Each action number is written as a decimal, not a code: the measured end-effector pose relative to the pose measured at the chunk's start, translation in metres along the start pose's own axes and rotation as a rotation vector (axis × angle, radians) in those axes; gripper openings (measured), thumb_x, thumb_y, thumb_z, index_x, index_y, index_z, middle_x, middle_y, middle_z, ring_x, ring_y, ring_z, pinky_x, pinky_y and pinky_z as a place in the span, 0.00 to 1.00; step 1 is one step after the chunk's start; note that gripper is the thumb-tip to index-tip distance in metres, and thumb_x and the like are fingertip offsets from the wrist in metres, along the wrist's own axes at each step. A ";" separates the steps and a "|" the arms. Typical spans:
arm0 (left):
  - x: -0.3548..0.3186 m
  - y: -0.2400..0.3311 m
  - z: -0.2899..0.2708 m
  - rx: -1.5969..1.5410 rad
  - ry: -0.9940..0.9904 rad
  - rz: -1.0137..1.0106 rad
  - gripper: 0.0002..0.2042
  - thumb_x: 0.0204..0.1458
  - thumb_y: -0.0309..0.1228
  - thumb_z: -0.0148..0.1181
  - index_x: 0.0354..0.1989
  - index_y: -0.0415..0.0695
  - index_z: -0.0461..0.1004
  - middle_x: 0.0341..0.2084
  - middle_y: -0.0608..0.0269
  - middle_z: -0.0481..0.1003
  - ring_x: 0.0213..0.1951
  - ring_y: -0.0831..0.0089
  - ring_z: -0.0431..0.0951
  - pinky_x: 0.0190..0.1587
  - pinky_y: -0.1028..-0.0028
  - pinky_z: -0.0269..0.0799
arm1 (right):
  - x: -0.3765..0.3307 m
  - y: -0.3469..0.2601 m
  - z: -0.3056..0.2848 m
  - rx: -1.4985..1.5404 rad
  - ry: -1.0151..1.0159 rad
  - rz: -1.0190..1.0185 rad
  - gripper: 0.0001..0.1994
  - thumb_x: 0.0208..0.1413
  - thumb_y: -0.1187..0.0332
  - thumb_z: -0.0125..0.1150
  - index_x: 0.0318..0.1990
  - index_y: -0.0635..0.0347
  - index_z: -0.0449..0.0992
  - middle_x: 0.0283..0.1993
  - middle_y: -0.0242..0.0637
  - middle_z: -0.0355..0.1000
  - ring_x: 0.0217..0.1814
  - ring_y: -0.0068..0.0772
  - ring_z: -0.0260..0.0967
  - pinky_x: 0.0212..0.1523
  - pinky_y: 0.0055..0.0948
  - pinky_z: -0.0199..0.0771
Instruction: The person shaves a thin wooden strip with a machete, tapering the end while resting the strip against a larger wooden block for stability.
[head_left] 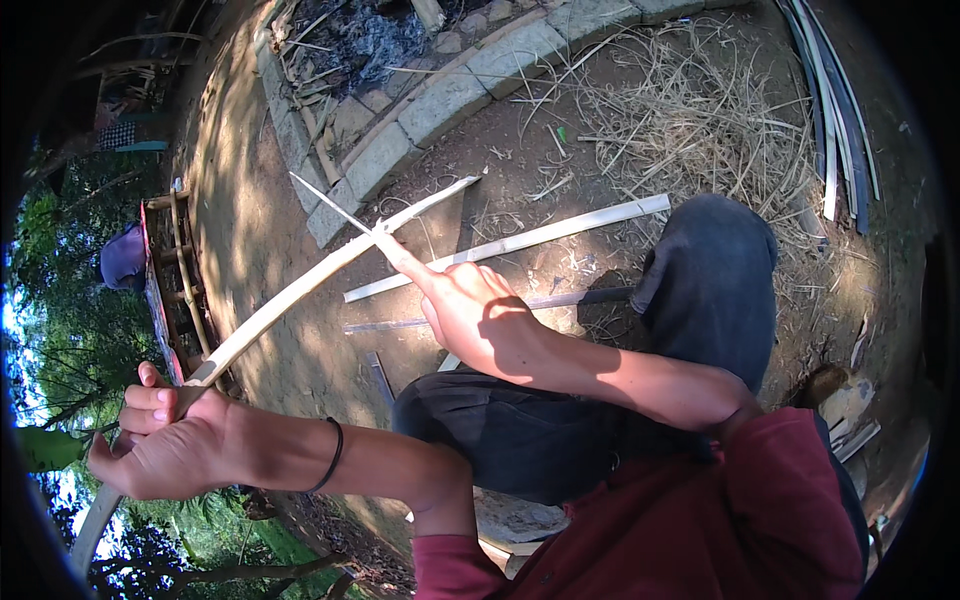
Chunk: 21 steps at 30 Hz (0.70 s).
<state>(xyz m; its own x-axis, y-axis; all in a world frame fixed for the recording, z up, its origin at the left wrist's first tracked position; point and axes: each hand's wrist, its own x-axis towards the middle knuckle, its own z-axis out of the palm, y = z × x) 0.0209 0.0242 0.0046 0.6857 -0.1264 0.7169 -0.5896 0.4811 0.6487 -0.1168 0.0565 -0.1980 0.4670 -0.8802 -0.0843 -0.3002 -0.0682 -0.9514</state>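
Running through the left grip (170,442): pale strip (290,302)

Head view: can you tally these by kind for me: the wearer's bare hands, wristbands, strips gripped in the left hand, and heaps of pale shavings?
Hands: 2, the left hand and the right hand
Black wristband: 1
Long pale strip in the left hand: 1
Heap of pale shavings: 1
Total: 5

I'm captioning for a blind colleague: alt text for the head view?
The left hand grips a long, pale strip; the right hand extends a finger to it beside a thin, pointed piece. Shavings lie heaped on the ground beyond.
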 end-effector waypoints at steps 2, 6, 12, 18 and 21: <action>-0.002 0.000 -0.002 -0.008 -0.010 0.010 0.13 0.57 0.35 0.42 0.22 0.46 0.52 0.05 0.66 0.44 0.09 0.72 0.51 0.30 0.61 0.74 | -0.015 -0.008 0.006 -0.119 0.047 -0.074 0.35 0.57 0.75 0.54 0.72 0.46 0.52 0.30 0.48 0.74 0.31 0.51 0.74 0.32 0.44 0.76; -0.004 0.004 0.000 -0.014 -0.020 -0.004 0.11 0.56 0.34 0.41 0.23 0.49 0.52 0.05 0.70 0.44 0.09 0.75 0.48 0.31 0.63 0.72 | -0.004 -0.001 -0.003 -0.041 -0.038 0.060 0.36 0.57 0.75 0.54 0.72 0.43 0.51 0.30 0.49 0.74 0.31 0.52 0.75 0.33 0.44 0.76; 0.006 -0.007 -0.006 -0.024 0.012 -0.040 0.14 0.58 0.35 0.42 0.21 0.46 0.52 0.05 0.65 0.46 0.09 0.71 0.54 0.29 0.59 0.75 | -0.002 0.007 0.006 0.059 0.051 -0.049 0.35 0.58 0.73 0.53 0.73 0.46 0.49 0.31 0.50 0.74 0.34 0.53 0.74 0.36 0.48 0.75; 0.001 0.000 -0.006 -0.026 -0.066 -0.027 0.15 0.56 0.35 0.41 0.17 0.53 0.51 0.04 0.68 0.46 0.09 0.75 0.52 0.30 0.64 0.73 | 0.006 0.021 0.009 -0.082 -0.029 0.119 0.36 0.58 0.73 0.54 0.73 0.45 0.49 0.31 0.51 0.75 0.35 0.54 0.75 0.40 0.47 0.76; -0.001 -0.003 -0.002 -0.001 -0.041 -0.053 0.16 0.57 0.37 0.41 0.16 0.54 0.51 0.04 0.68 0.45 0.09 0.75 0.52 0.30 0.65 0.70 | 0.019 0.044 0.012 -0.074 0.063 0.060 0.37 0.57 0.74 0.52 0.74 0.44 0.46 0.28 0.52 0.74 0.32 0.56 0.74 0.39 0.48 0.76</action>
<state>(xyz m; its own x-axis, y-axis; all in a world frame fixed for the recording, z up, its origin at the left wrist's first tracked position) 0.0224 0.0247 0.0015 0.6978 -0.1867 0.6915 -0.5527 0.4736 0.6857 -0.1115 0.0426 -0.2448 0.3941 -0.9113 -0.1192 -0.3872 -0.0470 -0.9208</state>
